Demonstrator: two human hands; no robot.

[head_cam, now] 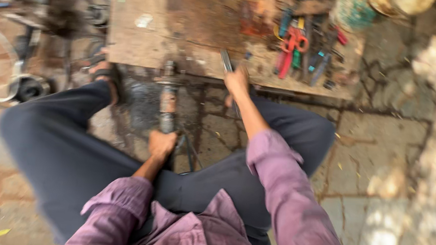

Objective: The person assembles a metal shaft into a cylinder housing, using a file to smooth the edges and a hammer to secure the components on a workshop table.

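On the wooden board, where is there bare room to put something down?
The wooden board is bare on its left and middle, between its left edge and the tool pile. The right part is crowded. The right hand, gripping a metal tool, covers the near edge.

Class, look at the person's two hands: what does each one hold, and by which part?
The left hand grips the lower end of a rusty metal shaft. The right hand holds a slim metal tool by its lower end; blur hides the fingers.

I note a purple shirt sleeve, dark navy trousers, a rusty brown shaft; beyond the shaft, red-handled pliers on a brown stained board.
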